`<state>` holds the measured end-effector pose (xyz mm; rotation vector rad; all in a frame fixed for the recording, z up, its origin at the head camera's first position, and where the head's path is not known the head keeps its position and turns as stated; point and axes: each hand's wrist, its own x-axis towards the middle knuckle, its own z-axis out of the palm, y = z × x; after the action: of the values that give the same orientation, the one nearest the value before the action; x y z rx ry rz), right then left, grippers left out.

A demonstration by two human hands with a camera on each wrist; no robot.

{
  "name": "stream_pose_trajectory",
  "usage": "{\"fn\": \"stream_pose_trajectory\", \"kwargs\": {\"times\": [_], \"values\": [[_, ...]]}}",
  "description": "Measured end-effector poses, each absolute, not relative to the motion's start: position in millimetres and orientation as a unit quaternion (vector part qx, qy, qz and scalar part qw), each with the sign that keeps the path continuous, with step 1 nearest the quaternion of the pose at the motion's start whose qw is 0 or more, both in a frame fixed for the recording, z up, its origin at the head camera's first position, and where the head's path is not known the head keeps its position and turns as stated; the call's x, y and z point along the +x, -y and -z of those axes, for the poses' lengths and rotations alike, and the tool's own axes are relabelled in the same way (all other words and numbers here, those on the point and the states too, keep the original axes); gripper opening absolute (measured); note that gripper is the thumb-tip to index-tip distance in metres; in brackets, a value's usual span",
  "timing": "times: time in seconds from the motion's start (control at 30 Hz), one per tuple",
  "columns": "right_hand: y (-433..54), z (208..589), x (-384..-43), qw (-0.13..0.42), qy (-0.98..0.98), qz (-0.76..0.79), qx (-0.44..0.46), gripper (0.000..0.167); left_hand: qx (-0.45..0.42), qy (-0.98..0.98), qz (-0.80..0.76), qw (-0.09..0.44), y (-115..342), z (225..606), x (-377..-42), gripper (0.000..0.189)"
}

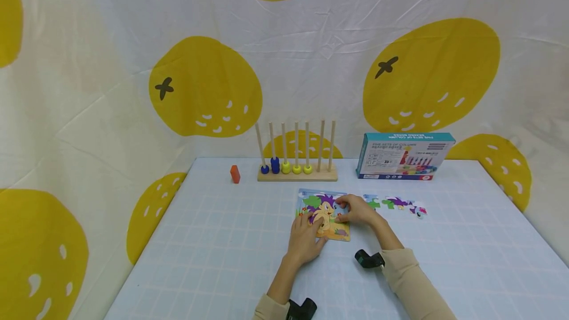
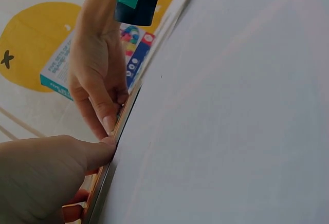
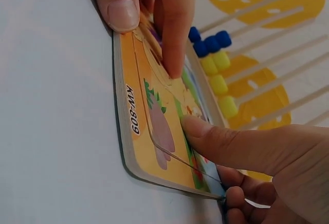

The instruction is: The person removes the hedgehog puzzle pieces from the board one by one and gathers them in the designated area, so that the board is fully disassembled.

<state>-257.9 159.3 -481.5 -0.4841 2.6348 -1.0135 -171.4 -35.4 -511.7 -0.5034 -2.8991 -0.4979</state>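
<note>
A jigsaw puzzle board (image 1: 331, 231) with a purple-haired cartoon animal lies on the table. My left hand (image 1: 304, 238) rests on its left and near part, thumb (image 3: 123, 16) pressing the near edge and a fingertip (image 3: 175, 67) on the picture. On the board's right side, my right hand (image 1: 361, 210) has its thumb (image 3: 198, 127) on the picture and its index fingertip farther back; the other fingers are bent near the right edge. I cannot tell whether the right hand pinches a piece. Loose puzzle pieces (image 1: 395, 203) lie to the right of it.
Behind the board stands a wooden rack (image 1: 298, 177) of upright pegs with blue and yellow beads. An orange block (image 1: 235, 174) is left of it, a boxed toy set (image 1: 404, 157) right of it. A patterned curtain (image 1: 311, 63) hangs behind the table.
</note>
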Motion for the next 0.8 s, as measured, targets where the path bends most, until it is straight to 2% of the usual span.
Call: {"fn": "stream_pose_trajectory", "kwargs": {"times": [0.3,0.53,0.8], "values": [[-159.9,483.0,-257.8,0.130,-0.913,0.349,-0.165,0.052,-0.164,0.970,0.161,0.078,34.4,511.2,-170.3,0.045],[-159.5,484.7,-256.8,0.123,-0.908,0.367,-0.157,0.037,-0.161,0.970,0.169,0.072,33.5,512.5,-171.4,0.038],[-159.5,485.1,-255.4,0.117,-0.906,0.379,-0.146,0.031,-0.169,0.963,0.194,0.082,30.5,510.9,-169.1,0.029]]}}
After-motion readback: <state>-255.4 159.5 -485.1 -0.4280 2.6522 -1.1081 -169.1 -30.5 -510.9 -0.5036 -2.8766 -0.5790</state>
